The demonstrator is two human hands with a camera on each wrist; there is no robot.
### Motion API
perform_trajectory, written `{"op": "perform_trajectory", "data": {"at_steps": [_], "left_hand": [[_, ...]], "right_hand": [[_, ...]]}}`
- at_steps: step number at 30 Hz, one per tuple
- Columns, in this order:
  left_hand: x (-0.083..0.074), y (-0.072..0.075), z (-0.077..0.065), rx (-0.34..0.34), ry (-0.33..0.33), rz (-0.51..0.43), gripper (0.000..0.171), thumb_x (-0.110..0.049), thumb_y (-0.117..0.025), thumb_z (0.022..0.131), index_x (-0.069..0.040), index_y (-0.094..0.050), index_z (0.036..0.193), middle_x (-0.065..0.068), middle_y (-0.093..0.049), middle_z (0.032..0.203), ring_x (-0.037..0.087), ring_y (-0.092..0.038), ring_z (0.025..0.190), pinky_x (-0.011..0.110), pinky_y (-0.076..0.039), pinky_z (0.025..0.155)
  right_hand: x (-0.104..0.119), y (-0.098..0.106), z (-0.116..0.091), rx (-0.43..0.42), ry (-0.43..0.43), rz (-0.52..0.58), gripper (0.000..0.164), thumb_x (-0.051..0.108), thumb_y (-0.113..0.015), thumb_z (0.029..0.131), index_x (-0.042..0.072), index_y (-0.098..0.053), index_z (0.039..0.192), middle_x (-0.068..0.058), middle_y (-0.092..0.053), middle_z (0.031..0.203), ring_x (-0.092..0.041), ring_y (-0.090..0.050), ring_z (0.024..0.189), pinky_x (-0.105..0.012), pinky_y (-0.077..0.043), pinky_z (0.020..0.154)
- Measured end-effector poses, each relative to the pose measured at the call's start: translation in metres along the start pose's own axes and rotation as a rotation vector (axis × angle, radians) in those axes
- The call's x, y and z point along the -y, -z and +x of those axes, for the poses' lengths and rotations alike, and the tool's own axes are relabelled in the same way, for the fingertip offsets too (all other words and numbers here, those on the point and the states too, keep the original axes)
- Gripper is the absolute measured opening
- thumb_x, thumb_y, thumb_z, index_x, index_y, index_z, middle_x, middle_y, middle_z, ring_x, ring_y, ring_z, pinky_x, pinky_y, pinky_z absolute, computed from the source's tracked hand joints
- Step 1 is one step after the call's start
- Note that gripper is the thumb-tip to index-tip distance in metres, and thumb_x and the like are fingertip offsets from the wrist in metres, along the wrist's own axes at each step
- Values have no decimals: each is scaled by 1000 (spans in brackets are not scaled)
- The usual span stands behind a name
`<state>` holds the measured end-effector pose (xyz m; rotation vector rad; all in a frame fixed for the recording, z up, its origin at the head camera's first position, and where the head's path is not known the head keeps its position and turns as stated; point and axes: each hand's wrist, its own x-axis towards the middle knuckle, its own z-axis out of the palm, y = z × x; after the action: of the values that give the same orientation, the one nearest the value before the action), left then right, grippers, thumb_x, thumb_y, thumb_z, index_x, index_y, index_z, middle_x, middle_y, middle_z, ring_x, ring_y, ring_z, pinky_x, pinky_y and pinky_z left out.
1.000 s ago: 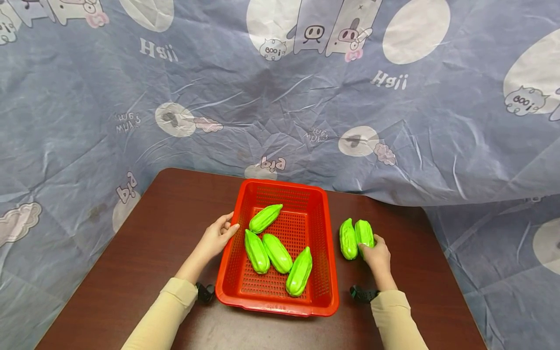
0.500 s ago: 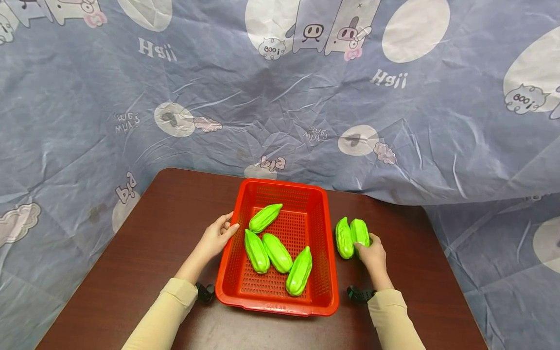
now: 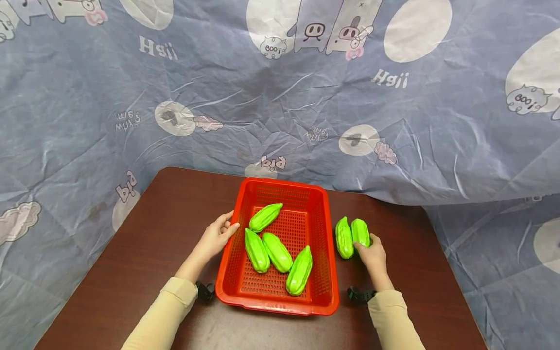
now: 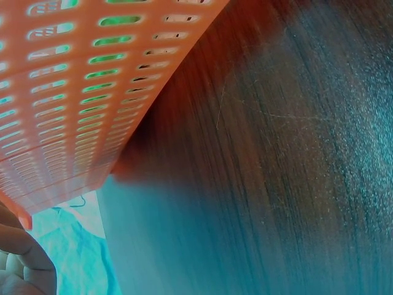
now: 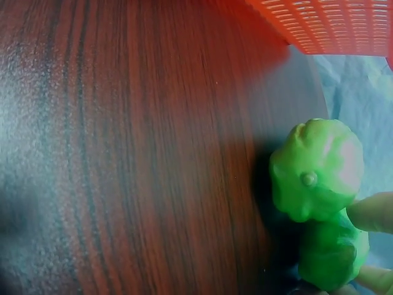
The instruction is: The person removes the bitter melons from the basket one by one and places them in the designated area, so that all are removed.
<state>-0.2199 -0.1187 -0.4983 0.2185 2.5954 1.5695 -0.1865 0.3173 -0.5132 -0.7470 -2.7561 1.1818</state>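
A red plastic basket point(image 3: 321, 291) with slotted walls stands mid-table, with several green bitter melons point(image 3: 276, 253) lying on its floor. My left hand point(image 3: 216, 236) grips the basket's left rim; in the left wrist view its curled fingers point(image 4: 27, 252) show at the lower left corner. To the right of the basket, two more bitter melons lie side by side on the table. My right hand point(image 3: 372, 253) holds the right-hand bitter melon point(image 3: 360, 231) by its near part, between thumb and fingers. The left-hand bitter melon point(image 3: 344, 238) touches or nearly touches it.
The dark brown wooden table point(image 3: 175, 204) narrows toward the back. A blue-grey printed cloth point(image 3: 271, 97) hangs behind it and along the sides. Dark bands with small devices sit at both wrists, the right one point(image 3: 360, 294) close to the basket's right wall.
My right hand has shifted slightly left, and both bitter melons outside the basket moved a little toward it. The left hand and the basket have stayed put.
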Motion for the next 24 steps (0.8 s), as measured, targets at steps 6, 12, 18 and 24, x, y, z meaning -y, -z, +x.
{"op": "perform_trajectory", "data": {"at_steps": [6,12,18,24], "left_hand": [[1,0,0,2,5,-11,55,-26,-58,101,-2,-42,148,11,-61,98,15,-53,76,27,-47,69],[1,0,1,2,5,-15,56,-27,-59,100,-2,-42,148,11,-62,98,15,-54,76,27,-47,70],[1,-1,1,3,3,-15,56,-27,-58,101,-2,-42,148,10,-62,97,15,-54,77,28,-47,71],[0,0,1,-5,-6,-11,55,-26,-59,100,-1,-43,147,11,-62,97,15,-53,77,27,-46,70]], "right_hand": [[-3,0,2,-7,1,-12,71,22,-61,92,-12,-29,146,-36,-39,142,-49,-41,127,-57,-34,107],[-3,3,3,-5,10,-17,71,22,-61,92,-12,-29,146,-36,-41,140,-49,-42,127,-57,-35,107],[4,10,1,-31,54,-14,69,19,-60,93,-13,-31,146,-37,-40,141,-49,-40,131,-58,-33,109],[23,18,-3,-122,124,9,62,18,-61,94,-9,-38,144,-32,-44,140,-46,-42,129,-58,-35,107]]}}
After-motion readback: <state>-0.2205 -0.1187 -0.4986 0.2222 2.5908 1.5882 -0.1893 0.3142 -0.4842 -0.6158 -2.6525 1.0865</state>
